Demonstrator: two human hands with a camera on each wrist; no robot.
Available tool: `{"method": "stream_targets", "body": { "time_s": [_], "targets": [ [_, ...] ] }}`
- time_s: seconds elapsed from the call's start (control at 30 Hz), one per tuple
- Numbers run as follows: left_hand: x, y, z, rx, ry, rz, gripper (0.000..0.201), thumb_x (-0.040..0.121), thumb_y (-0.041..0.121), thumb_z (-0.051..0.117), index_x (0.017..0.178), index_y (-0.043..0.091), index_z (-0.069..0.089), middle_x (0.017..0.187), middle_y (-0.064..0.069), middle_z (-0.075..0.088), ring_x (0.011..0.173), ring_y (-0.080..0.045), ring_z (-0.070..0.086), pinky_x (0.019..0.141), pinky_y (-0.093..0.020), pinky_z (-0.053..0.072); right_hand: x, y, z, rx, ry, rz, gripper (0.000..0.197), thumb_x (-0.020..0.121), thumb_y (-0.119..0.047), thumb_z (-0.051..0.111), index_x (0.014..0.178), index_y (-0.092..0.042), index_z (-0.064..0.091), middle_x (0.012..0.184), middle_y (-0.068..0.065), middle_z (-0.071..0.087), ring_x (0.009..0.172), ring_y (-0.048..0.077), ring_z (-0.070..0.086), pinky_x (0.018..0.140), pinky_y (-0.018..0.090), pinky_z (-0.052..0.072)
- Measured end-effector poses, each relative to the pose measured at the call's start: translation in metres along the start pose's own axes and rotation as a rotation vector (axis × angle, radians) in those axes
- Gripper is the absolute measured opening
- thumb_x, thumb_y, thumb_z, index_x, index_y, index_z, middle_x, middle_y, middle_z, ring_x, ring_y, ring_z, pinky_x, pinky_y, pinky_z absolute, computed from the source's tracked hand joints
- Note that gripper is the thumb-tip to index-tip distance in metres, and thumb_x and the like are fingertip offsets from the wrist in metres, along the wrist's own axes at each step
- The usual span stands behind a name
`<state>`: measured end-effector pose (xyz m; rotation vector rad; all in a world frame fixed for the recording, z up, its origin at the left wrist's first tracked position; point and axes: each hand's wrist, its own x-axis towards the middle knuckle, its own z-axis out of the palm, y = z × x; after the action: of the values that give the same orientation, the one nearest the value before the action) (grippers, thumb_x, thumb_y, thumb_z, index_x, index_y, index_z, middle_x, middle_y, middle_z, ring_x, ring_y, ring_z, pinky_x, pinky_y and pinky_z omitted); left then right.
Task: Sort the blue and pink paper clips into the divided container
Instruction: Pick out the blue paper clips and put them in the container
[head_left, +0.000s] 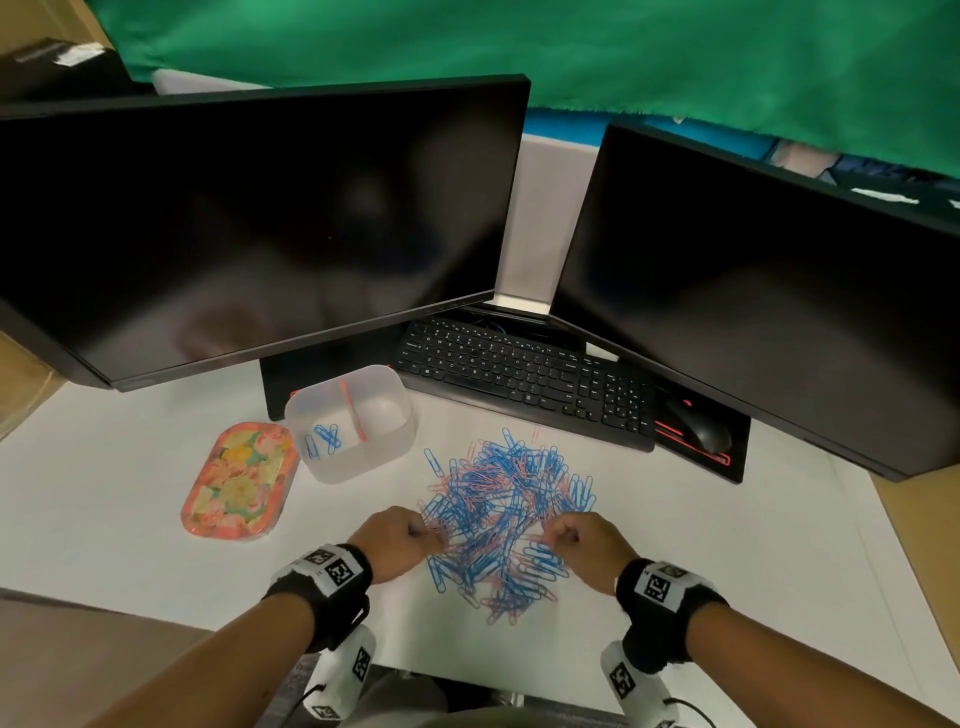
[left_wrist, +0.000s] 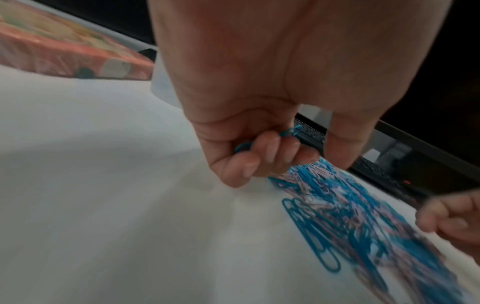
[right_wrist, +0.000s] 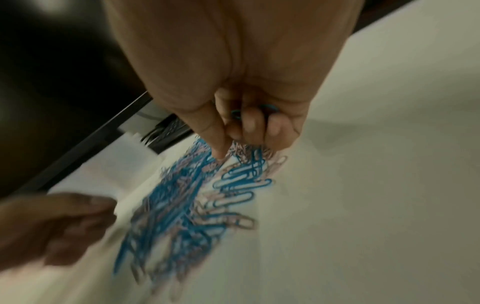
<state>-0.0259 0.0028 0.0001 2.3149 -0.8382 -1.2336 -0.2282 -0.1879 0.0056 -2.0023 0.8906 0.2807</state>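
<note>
A mixed pile of blue and pink paper clips (head_left: 506, 512) lies on the white desk in front of me. My left hand (head_left: 402, 540) sits at the pile's left edge with its fingers curled round blue clips (left_wrist: 287, 133) in the palm. My right hand (head_left: 576, 538) is at the pile's right edge, fingers curled round blue clips (right_wrist: 237, 114), its index finger pointing down into the pile (right_wrist: 197, 185). The clear divided container (head_left: 353, 421) stands behind the pile to the left. Its left half holds a few blue clips (head_left: 323, 439); a pink divider (head_left: 352, 410) splits it.
A floral lid (head_left: 240, 480) lies left of the container. A black keyboard (head_left: 524, 382) and mouse (head_left: 698, 426) sit behind the pile, under two dark monitors (head_left: 260, 228). The desk's front edge is near my wrists.
</note>
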Motion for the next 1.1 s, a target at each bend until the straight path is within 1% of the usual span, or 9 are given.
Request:
{"method": "stream_targets", "body": {
  "time_s": [0.1,0.2,0.3,0.57,0.73,0.87,0.93,1.0,1.1],
  "targets": [
    [-0.003,0.003,0.008,0.226,-0.023,0.020,0.035,0.073,0.050,0.071,0.064,0.023,0.051,0.068,0.006,0.057,0.064,-0.011,0.052,0.057,-0.023,0.039,-0.004,-0.001,0.007,-0.139,0.044,-0.093,0.029,0.083,-0.004,0.058,0.077,-0.032,0.054,0.066,-0.010,0.046,0.056,0.004,0.043,0.057,0.015,0.040],
    [-0.004,0.008,0.016,0.391,0.014,0.014,0.029,0.072,0.043,0.071,0.070,0.025,0.049,0.081,0.004,0.059,0.075,-0.017,0.056,0.062,-0.024,0.041,-0.005,-0.001,0.012,-0.278,0.050,-0.167,0.022,0.084,-0.006,0.055,0.088,-0.028,0.053,0.080,-0.011,0.048,0.069,0.005,0.047,0.066,0.021,0.042],
    [0.000,0.009,0.018,0.399,0.053,0.004,0.018,0.077,0.031,0.063,0.068,0.025,0.049,0.084,0.001,0.061,0.081,-0.021,0.061,0.067,-0.026,0.045,-0.004,0.001,0.014,-0.368,0.068,-0.196,0.020,0.087,-0.007,0.049,0.100,-0.022,0.054,0.099,-0.004,0.056,0.088,0.013,0.055,0.078,0.025,0.047],
    [0.001,0.003,0.010,0.346,0.039,0.042,0.005,0.078,0.025,0.056,0.073,0.026,0.055,0.093,0.000,0.066,0.087,-0.021,0.062,0.075,-0.028,0.051,0.001,0.000,0.010,-0.368,0.080,-0.171,0.023,0.087,0.000,0.041,0.093,-0.016,0.056,0.084,0.000,0.054,0.076,0.019,0.053,0.071,0.030,0.048],
    [-0.001,-0.002,0.004,0.178,0.081,0.083,0.016,0.074,0.022,0.063,0.062,0.026,0.053,0.082,0.004,0.067,0.081,-0.017,0.063,0.071,-0.022,0.049,0.002,0.004,0.004,-0.234,0.128,-0.164,0.024,0.090,-0.003,0.045,0.097,-0.014,0.065,0.096,0.002,0.065,0.084,0.013,0.059,0.075,0.015,0.047],
    [-0.003,-0.003,-0.002,0.061,0.085,0.140,0.010,0.076,0.018,0.070,0.083,0.025,0.067,0.081,0.009,0.063,0.072,-0.007,0.056,0.063,-0.010,0.041,0.002,0.003,-0.002,-0.186,0.096,-0.155,0.024,0.093,-0.006,0.046,0.105,-0.010,0.067,0.107,0.002,0.064,0.092,0.008,0.056,0.080,0.007,0.039],
    [-0.001,-0.004,-0.004,0.034,0.076,0.145,0.016,0.079,0.020,0.068,0.094,0.024,0.071,0.088,0.010,0.064,0.078,-0.009,0.057,0.070,-0.014,0.041,0.003,0.001,-0.004,-0.126,0.074,-0.110,0.021,0.092,-0.006,0.048,0.099,-0.010,0.068,0.104,0.001,0.065,0.090,0.007,0.057,0.074,0.003,0.038],
    [-0.001,-0.005,-0.007,-0.008,0.056,0.151,0.010,0.082,0.023,0.067,0.090,0.026,0.072,0.085,0.012,0.065,0.080,-0.010,0.058,0.074,-0.016,0.042,0.004,-0.003,-0.006,-0.071,0.059,-0.070,0.016,0.092,-0.009,0.052,0.085,-0.012,0.066,0.089,-0.001,0.064,0.076,0.004,0.055,0.064,0.004,0.039],
    [-0.003,-0.001,-0.013,-0.115,0.028,0.151,0.009,0.085,0.027,0.064,0.076,0.027,0.066,0.085,0.007,0.069,0.083,-0.012,0.064,0.080,-0.024,0.049,0.008,-0.013,-0.009,0.064,0.024,0.008,0.025,0.092,-0.013,0.049,0.067,-0.010,0.050,0.065,0.003,0.048,0.057,0.013,0.041,0.054,0.019,0.036]
  ]
}}
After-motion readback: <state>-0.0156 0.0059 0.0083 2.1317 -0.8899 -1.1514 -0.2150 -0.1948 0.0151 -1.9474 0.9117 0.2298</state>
